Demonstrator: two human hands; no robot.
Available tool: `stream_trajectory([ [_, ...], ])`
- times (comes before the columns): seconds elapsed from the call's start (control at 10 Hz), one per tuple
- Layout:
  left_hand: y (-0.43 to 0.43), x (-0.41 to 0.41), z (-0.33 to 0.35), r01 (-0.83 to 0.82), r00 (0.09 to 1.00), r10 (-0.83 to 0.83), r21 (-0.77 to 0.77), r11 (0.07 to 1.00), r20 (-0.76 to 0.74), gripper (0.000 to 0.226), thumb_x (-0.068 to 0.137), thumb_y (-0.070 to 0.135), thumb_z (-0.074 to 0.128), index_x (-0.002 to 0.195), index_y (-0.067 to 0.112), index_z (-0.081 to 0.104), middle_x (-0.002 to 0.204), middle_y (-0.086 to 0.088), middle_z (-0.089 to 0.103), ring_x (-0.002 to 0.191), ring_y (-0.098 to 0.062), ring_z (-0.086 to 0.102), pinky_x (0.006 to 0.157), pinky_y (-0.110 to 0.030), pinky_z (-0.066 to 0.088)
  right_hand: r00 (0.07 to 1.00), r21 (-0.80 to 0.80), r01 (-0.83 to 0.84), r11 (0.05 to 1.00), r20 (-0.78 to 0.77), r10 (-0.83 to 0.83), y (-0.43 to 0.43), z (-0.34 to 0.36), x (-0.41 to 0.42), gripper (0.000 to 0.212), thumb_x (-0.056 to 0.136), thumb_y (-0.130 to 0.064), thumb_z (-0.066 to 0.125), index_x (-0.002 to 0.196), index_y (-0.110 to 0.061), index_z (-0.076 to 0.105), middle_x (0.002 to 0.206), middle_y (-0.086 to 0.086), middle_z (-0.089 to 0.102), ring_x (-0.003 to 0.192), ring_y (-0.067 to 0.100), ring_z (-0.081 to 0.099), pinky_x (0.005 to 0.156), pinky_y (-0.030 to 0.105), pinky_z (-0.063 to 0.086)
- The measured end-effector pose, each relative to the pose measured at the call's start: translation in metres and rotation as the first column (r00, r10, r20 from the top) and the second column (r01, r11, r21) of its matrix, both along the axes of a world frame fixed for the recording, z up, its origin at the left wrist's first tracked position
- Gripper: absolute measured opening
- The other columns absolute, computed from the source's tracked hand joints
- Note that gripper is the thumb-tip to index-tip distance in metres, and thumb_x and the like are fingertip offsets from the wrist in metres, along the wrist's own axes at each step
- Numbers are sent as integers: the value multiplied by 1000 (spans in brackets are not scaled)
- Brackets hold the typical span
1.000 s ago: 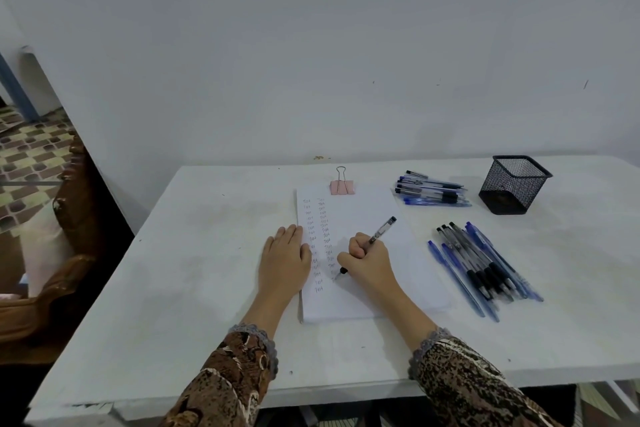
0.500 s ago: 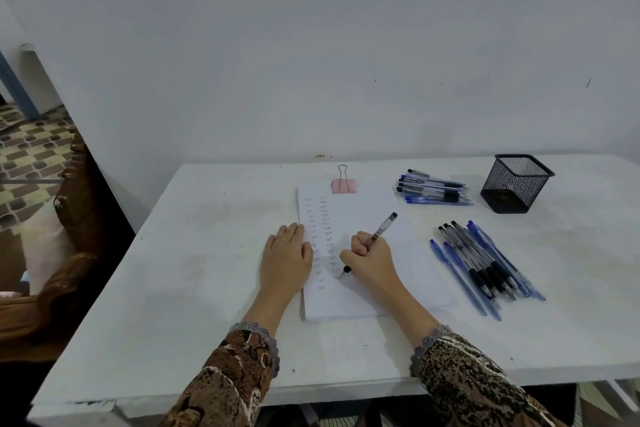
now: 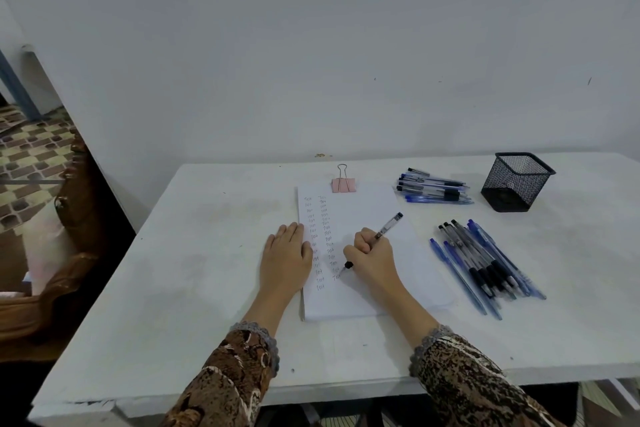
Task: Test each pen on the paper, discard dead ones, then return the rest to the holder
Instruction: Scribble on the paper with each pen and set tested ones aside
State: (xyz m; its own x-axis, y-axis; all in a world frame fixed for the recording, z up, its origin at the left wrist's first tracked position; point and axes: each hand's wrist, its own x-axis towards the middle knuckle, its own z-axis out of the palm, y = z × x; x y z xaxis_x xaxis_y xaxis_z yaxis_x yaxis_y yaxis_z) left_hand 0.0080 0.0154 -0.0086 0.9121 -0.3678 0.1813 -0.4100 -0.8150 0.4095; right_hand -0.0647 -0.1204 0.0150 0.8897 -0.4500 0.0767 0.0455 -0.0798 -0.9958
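The paper (image 3: 363, 215) bears two handwritten columns of the word "Test".

**Colours on the white table**

The table (image 3: 173, 288) is white. The paper (image 3: 363, 211) is white with 2 columns of small dark words. The clip (image 3: 343, 185) is pink. The holder (image 3: 516, 184), upper right, is black mesh. The pen (image 3: 389, 226) is clear with black ends. The upper pile (image 3: 434, 189) and lower pile (image 3: 485, 263) of pens are blue and black. The left sleeve (image 3: 228, 381) and right sleeve (image 3: 467, 385) are spotty brown.

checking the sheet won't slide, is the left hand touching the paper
Touching. Head view shows the left hand flat, its thumb side overlapping the paper.
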Motion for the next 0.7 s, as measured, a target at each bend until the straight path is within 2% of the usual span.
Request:
stream_trajectory([
  [0.1, 0, 0, 0, 1, 1000, -1, -4, 1000, -17, 48, 100, 25, 27, 145, 12, 25, 153, -2, 23, 143, -17, 13, 117, -32, 6, 1000, 298, -9, 955, -2, 10, -7, 4, 5, 47, 86, 2, 56, 56, -21, 28, 48, -6, 26, 41, 8, 26, 41, 19, 19],
  [0.2, 0, 0, 0, -4, 1000, 4, -8, 1000, -13, 48, 100, 25, 27, 145, 12, 25, 153, -1, 24, 143, -16, 14, 117, -32, 7, 996, 417, -16, 909, -75, 52, -11, 13, 11, 25, 96, -39, 45, 81, -20, 40, 45, -4, 38, 35, 9, 37, 36, 19, 26],
  [0.3, -1, 0, 0, -5, 1000, 5, -10, 1000, -15, 47, 99, 25, 27, 145, 12, 25, 153, -1, 24, 143, -16, 14, 117, -32, 7, 994, 448, 18, 894, -104, 33, -12, 13, 19, 33, 99, -48, 25, 95, -20, 44, 41, -6, 39, 31, 9, 36, 35, 18, 23],
  [0.4, -1, 0, 0, -9, 1000, 9, -18, 1000, -15, 47, 99, 25, 28, 145, 13, 26, 153, -1, 25, 143, -16, 14, 117, -32, 7, 998, 655, 53, 753, -62, -16, -12, 13, 23, 24, 101, -28, 35, 85, -14, 46, 40, -4, 41, 32, 10, 37, 37, 16, 26],
  [0.5, -1, -1, 0, -14, 1000, 13, -22, 1000, -7, 47, 99, 24, 28, 145, 13, 27, 153, 0, 26, 143, -16, 15, 117, -31, 7, 998, 779, 50, 625, -23, -51, -14, 10, 25, 17, 99, -21, 40, 86, -14, 48, 47, -3, 41, 32, 9, 33, 35, 14, 25],
  [0.6, -1, -2, 1, -13, 1000, 13, -27, 1000, -1, 47, 99, 24, 28, 144, 12, 28, 152, -1, 26, 142, -16, 15, 116, -31, 7, 997, 856, 38, 516, 4, -81, -15, 7, 26, 31, 102, -34, 31, 86, -16, 50, 46, -5, 38, 30, 7, 27, 35, 12, 21],
  [0.7, -1, -1, 1, -15, 1000, 15, -33, 999, -6, 47, 99, 24, 29, 144, 13, 28, 152, -1, 27, 142, -16, 16, 116, -30, 7, 993, 867, 57, 496, 3, -120, -15, 7, 27, 29, 103, -29, 29, 83, -15, 47, 43, -6, 36, 29, 6, 24, 34, 11, 20],
])
